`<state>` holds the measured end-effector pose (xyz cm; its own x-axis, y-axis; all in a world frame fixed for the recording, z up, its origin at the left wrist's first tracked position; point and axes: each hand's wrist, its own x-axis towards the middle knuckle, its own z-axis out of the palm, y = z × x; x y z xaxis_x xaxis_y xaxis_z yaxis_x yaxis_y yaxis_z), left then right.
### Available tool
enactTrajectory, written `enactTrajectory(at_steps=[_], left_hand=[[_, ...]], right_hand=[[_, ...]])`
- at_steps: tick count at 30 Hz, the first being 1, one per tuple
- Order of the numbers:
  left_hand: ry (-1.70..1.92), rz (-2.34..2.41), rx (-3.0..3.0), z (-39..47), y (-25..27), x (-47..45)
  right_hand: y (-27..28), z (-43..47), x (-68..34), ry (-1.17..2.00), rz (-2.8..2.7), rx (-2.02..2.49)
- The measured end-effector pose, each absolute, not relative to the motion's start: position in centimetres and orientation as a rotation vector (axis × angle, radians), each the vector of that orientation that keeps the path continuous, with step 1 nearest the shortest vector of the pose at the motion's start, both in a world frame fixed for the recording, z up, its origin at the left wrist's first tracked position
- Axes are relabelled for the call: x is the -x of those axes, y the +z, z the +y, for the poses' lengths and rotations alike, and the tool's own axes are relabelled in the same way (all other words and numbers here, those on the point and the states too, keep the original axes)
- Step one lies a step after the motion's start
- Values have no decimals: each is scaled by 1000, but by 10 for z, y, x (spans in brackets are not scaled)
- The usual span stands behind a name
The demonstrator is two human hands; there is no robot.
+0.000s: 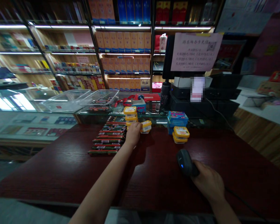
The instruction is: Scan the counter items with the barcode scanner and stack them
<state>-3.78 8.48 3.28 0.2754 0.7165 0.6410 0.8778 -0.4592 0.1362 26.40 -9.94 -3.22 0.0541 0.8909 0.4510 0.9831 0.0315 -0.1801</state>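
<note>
My right hand (208, 180) is wrapped round the handle of a black barcode scanner (184, 162) with a blue light on it. The scanner is held above the dark red counter, its cord trailing to the lower right. My left hand (133, 133) reaches to the far side of the counter, its fingers closed on a small yellow-lidded plastic tub (146, 125) that is slightly tilted. A stack of similar yellow tubs (130, 111) stands just behind that hand. To its left lies a row of dark, red-edged packets (107, 141). Part of the grip is hidden.
Two stacked yellow tubs (181, 133) stand before a pile of blue boxes (177, 118) on the right. Behind the counter (158, 183) are clear plastic bins (105, 97), a monitor with a paper sign (196, 51), and shelves of boxed goods.
</note>
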Motion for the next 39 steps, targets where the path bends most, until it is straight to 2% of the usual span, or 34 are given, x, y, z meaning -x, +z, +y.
enactTrajectory(at_steps=[3,6,14,21,32,34,39], left_hand=[[-1165,-1582,2272,62,21,37],[-1312,-1607,2294,41,8,37],[-1366,-1652,2304,24,-10,36],[-1387,-1654,2301,23,-14,38],[-1397,-1636,2304,21,-14,35],[-1394,-1628,2307,20,-13,36],[-1377,-1511,2341,19,-14,37]], right_hand=[[-28,-100,-261,-255,-1895,1919],[-17,-102,-254,-101,-1877,1964],[25,-115,-220,714,-1703,1452],[30,-118,-203,841,-1582,1423],[33,-117,-209,827,-1697,1466],[31,-117,-212,679,-1780,1541],[13,-111,-231,89,-1968,1952]])
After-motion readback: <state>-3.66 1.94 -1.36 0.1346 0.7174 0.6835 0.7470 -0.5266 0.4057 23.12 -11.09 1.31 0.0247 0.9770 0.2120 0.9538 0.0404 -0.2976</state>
